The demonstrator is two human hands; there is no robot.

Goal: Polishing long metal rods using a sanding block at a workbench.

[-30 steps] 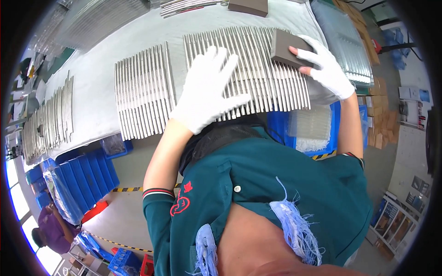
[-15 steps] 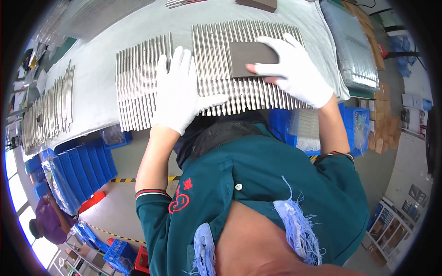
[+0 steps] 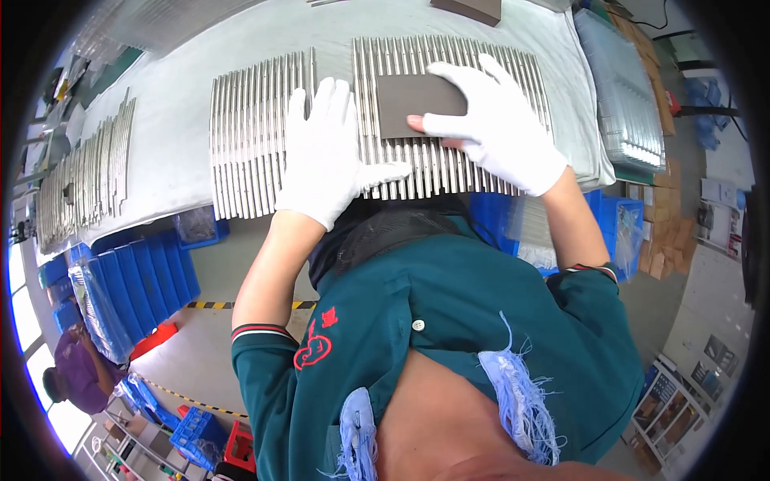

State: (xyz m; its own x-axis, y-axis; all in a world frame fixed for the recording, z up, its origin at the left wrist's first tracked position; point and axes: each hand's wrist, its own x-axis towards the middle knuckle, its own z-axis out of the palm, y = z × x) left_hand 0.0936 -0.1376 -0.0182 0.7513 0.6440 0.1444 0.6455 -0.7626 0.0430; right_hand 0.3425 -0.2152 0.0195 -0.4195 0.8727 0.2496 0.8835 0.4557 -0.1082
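Slim metal rods lie side by side in a wide right-hand row (image 3: 425, 172) and a narrower left-hand row (image 3: 247, 140) on the cloth-covered table. My left hand (image 3: 322, 164), in a white glove, rests flat with fingers extended between the rows, its thumb reaching over the near ends of the right-hand rods. In my white-gloved right hand (image 3: 509, 132) is a flat grey-brown rectangular block (image 3: 401, 100), lying on top of the right-hand row. A bare thumb tip and another bare fingertip show at the block's near edge.
More rods (image 3: 92, 172) lie at the table's far left. A second grey-brown block (image 3: 473, 8) sits at the back. Clear plastic trays (image 3: 622, 96) are stacked on the right. Blue bins (image 3: 148, 276) stand below the table, and a person in purple (image 3: 80, 373) is at lower left.
My right hand has slid the block leftward across the right-hand rods. My left hand stays flat in about the same place on the rods; the whole view has shifted slightly.
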